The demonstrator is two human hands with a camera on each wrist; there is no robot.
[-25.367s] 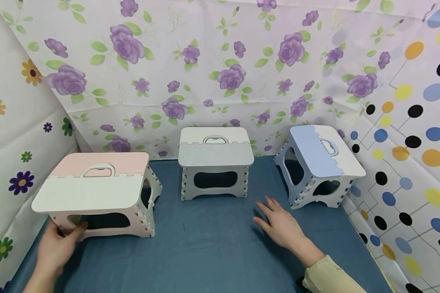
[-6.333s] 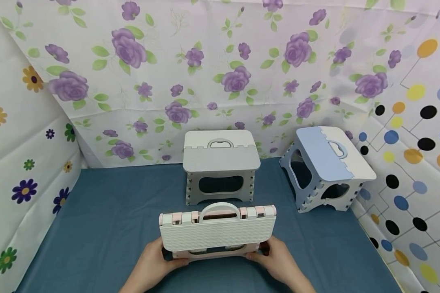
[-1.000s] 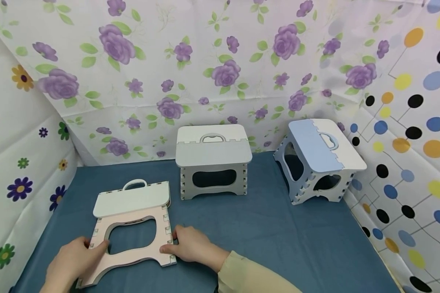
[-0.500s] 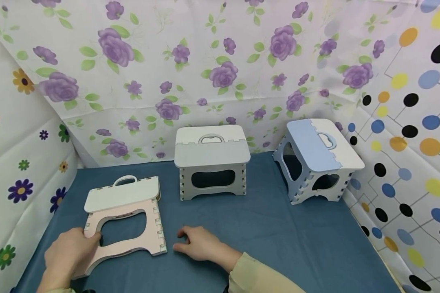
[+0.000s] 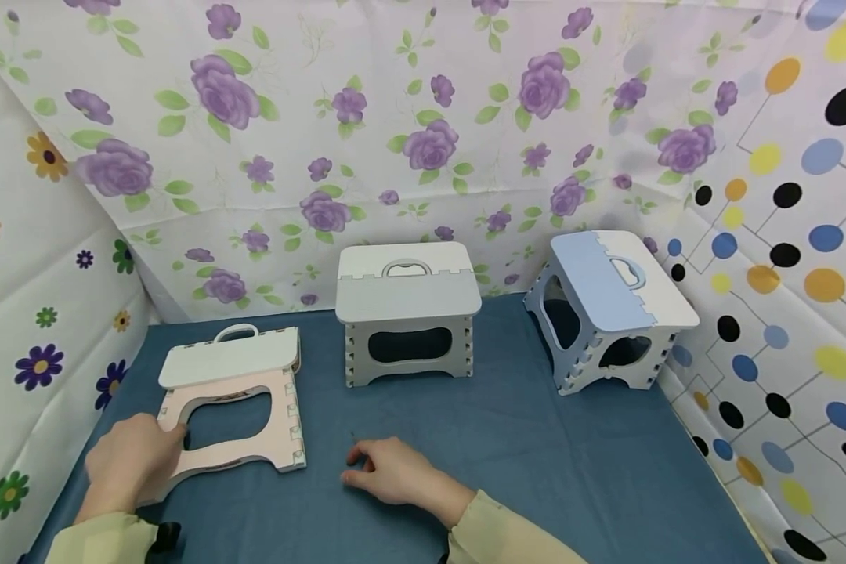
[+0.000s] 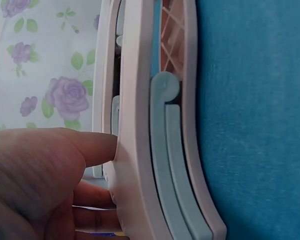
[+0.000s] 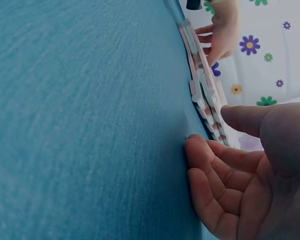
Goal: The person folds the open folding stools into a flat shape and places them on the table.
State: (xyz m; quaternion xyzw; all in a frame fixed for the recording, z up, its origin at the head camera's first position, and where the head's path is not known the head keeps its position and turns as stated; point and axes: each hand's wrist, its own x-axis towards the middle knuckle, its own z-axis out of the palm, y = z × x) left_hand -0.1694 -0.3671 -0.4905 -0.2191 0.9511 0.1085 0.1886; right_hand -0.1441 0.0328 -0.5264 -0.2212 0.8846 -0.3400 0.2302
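Counted left to right: one pink-and-white stool (image 5: 282, 415), folded; one grey-and-white stool (image 5: 409, 298) and one blue-and-white stool (image 5: 599, 286), both standing unfolded; three in total. Hands: two. Pale yellow-green sleeves: two, left (image 5: 106, 539) and right (image 5: 515, 534).

Left hand (image 5: 130, 462): grips the folded stool by its left side, thumb on the pink panel at the edge of the central opening. This stool lies nearly flat near the table's left edge, its carry handle toward the back left corner. Right hand (image 5: 395, 474): holds nothing; fingers loosely bent, thumb slightly apart, just beside the folded stool's right side. Grey-and-white stool: near the middle of the back edge. Blue-and-white stool: back right corner, turned at an angle.

Surface: table (image 5: 536, 470) under blue cloth, lightly creased; front edge out of view. Surroundings: daisy-print sheet (image 5: 7, 305) left, purple-rose sheet (image 5: 381, 78) behind, dotted sheet (image 5: 789, 313) right.
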